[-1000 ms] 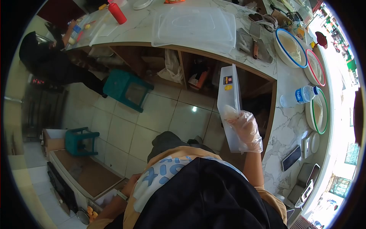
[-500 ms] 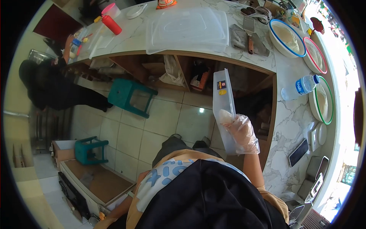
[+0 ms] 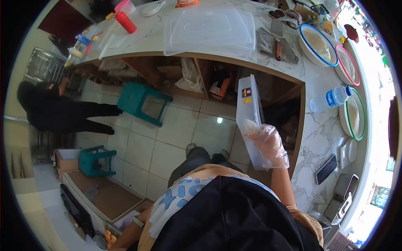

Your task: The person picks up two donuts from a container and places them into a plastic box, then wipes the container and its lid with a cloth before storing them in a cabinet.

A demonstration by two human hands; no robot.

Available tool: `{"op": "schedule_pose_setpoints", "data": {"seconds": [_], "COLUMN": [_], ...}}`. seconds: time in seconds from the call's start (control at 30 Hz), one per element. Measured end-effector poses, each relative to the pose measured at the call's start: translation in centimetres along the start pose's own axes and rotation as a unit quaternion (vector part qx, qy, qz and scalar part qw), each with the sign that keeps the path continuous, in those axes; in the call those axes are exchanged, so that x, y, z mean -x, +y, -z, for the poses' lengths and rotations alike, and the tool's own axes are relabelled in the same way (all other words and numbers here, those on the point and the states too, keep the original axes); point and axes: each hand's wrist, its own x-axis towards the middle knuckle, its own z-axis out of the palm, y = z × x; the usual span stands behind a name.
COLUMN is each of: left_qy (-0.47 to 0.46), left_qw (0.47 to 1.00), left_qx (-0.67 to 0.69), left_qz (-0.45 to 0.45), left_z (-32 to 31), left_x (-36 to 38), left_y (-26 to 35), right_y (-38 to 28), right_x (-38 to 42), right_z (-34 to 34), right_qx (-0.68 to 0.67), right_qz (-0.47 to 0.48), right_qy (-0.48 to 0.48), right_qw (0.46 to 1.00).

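Clear plastic container (image 3: 249, 117), a long, thin-walled rectangle, stands on edge beside the veined marble counter (image 3: 312, 138). I see my right hand (image 3: 270, 144) in a crinkled glove clamped on it; I cannot tell my left hand's state.

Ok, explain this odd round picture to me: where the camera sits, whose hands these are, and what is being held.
The camera sits on a person's head and looks down through a very wide lens, so everything bends. The dark shape at the bottom is that person's own body. Their right hand, in a thin clear glove, grips a clear plastic container on edge above the tiled floor. Their left hand is out of view; only a forearm with a wristband shows. The marble counter curves around, carrying a large clear lid, a red squeeze bottle, a water bottle and rimmed bowls. Another person in black stands at the left.
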Motion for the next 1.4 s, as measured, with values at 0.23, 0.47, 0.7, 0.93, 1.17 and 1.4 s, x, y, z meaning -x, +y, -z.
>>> {"op": "schedule_pose_setpoints", "data": {"seconds": [0.23, 0.47, 0.7, 0.93, 1.17, 1.4], "left_qy": [0.043, 0.07, 0.077, 0.083, 0.082, 0.047], "left_qw": [0.999, 0.997, 0.996, 0.994, 0.99, 0.979], "left_qx": [0.008, 0.011, -0.011, -0.057, -0.1, -0.159], "left_qz": [0.002, 0.017, 0.031, 0.04, 0.058, 0.119], "left_z": [-0.4, 1.3, 5.7, 10.9, 14.8, 17.3], "left_x": [-1.6, -3.7, -7.8, -13.9, -19.6, -23.4], "left_y": [-1.7, -2.8, -2.3, -1.0, -0.9, -4.7], "right_y": [-0.6, -1.6, -3.9, -7.3, -9.7, -10.3], "right_x": [-1.6, -4.7, -6.8, -9.7, -10.1, -10.1], "right_z": [-1.3, -4.5, -6.9, -8.7, -11.4, -12.8], "right_qx": [0.021, 0.033, 0.073, 0.007, 0.088, 0.125], "right_qz": [0.03, 0.059, 0.073, 0.011, 0.035, -0.029], "right_qy": [-0.046, -0.093, -0.091, -0.109, -0.054, -0.065], "right_qw": [0.998, 0.993, 0.99, 0.994, 0.994, 0.99]}}
